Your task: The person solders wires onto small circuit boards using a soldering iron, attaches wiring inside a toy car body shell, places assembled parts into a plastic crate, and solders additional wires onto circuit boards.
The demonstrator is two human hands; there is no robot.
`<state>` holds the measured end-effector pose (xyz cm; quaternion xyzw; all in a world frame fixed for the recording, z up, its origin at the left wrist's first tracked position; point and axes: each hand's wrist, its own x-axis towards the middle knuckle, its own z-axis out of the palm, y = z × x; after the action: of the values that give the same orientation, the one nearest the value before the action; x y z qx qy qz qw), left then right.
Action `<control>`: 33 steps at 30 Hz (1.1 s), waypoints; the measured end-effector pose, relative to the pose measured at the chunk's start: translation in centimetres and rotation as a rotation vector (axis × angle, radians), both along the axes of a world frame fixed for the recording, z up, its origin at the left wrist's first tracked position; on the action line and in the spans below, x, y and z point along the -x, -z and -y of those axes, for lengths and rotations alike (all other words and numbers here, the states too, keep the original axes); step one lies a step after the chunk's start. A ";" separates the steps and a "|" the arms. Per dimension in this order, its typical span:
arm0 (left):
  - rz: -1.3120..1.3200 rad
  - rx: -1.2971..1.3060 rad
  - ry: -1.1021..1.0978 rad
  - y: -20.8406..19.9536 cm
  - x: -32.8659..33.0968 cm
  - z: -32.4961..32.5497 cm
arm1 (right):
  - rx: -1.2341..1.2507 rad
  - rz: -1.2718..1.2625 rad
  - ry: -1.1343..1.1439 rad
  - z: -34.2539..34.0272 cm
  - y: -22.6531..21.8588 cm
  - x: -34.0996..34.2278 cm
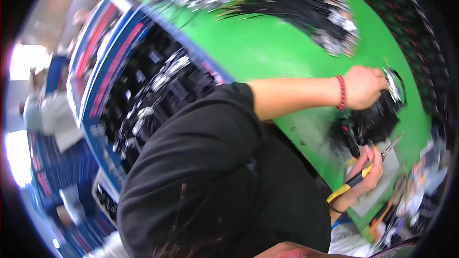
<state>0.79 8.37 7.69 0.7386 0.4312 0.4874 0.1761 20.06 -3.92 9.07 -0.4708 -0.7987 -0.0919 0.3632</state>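
My left hand (366,87), with a red bead bracelet at the wrist, reaches over the green work surface, its fingers closed. What it grips is blurred; a shiny silver piece with a thin black loop (394,85) shows right at its fingertips. Below that hand lies a dark bundle of black parts (375,119). My right hand (371,168) is wrapped around a soldering iron (355,180) with a yellow and black handle. The iron's metal tip points up and to the right, beside the black bundle and apart from the left hand.
A green table (258,43) bears a bundle of black cables (301,7) at the far side. Blue crates (103,148) with black parts stand at left. A grey pad (382,181) lies under my right hand; tools and plastic scraps (406,200) clutter the right.
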 end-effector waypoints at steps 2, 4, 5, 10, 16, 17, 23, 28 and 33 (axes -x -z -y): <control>0.041 0.221 -0.106 1.0 0.9 1.7 | 0.072 0.047 -0.055 0.4 -0.3 1.1; 0.083 0.347 -0.040 0.8 1.0 3.4 | 0.082 0.057 -0.120 0.5 -1.4 0.4; 0.059 0.404 0.032 0.6 0.3 3.9 | 0.089 -0.058 -0.127 0.9 -1.0 0.3; -0.042 0.413 0.012 2.8 -2.6 1.3 | -0.021 -0.190 -0.033 -0.2 4.1 -0.9; -0.212 0.446 -0.022 2.3 -5.2 -2.3 | -0.089 -0.124 -0.115 -1.8 4.0 -1.4; -0.187 0.423 -0.019 1.6 -4.7 -1.9 | -0.148 -0.289 -0.354 -2.1 3.3 -0.8; -0.085 0.305 -0.235 -5.3 11.8 6.6 | -0.294 -0.354 -0.345 -1.9 -1.1 -0.6; -0.219 0.380 -1.056 -9.5 30.2 27.7 | -0.013 -0.353 -0.513 -2.0 0.7 3.6; -0.222 0.587 -1.797 -4.2 42.4 55.2 | 0.113 -0.420 -0.535 -2.0 2.5 4.6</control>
<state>-41.66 -46.82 11.86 0.0991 0.9573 0.2396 -0.1281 15.46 -1.88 6.52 -0.2729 -0.8055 0.1498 0.5043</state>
